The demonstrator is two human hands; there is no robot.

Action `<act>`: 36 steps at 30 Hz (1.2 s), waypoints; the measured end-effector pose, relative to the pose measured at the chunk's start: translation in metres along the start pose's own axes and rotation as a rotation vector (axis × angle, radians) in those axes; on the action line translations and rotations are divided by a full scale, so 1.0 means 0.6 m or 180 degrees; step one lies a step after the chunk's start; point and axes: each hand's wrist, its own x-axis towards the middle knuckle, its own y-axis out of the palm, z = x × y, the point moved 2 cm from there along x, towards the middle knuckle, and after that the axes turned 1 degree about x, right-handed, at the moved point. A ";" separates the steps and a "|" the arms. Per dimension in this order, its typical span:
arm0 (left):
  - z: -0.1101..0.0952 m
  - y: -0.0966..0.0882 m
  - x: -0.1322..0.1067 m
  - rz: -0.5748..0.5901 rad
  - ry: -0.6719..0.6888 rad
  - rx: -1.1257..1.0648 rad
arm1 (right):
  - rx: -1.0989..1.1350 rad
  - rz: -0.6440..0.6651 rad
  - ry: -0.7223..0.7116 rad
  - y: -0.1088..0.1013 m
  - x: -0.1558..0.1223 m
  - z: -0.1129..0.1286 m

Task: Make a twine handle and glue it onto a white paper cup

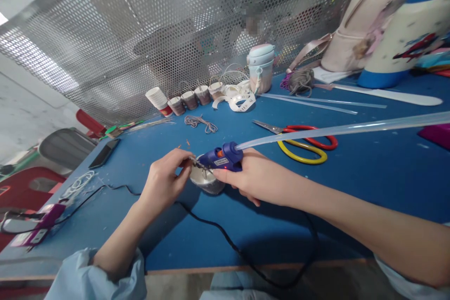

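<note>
In my right hand is a blue hot glue gun, its nozzle pointing left over a small cup. A long clear glue stick runs out of its back toward the right. The small cup, pale inside and wrapped in grey outside, stands on the table below the nozzle. My left hand is closed in a pinch at the cup's far left rim, right by the nozzle tip. Between its fingertips is what looks like thin grey cord, partly hidden by the fingers.
Scissors lie on the blue table beyond my right hand. Grey cord, several wrapped cups, stacked paper cups and white tape sit farther back. A black cable loops near the front edge. A phone lies left.
</note>
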 end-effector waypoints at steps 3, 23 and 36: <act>-0.001 -0.001 0.001 0.0011 -0.0047 -0.0036 | -0.0057 -0.0008 0.0028 -0.001 0.000 0.002; 0.003 0.001 0.000 0.0034 -0.0081 -0.0029 | -0.0060 -0.0007 -0.0026 0.001 0.003 -0.001; -0.001 -0.002 0.001 0.0055 -0.0090 -0.0103 | 0.0031 -0.0128 0.0085 -0.010 -0.005 0.008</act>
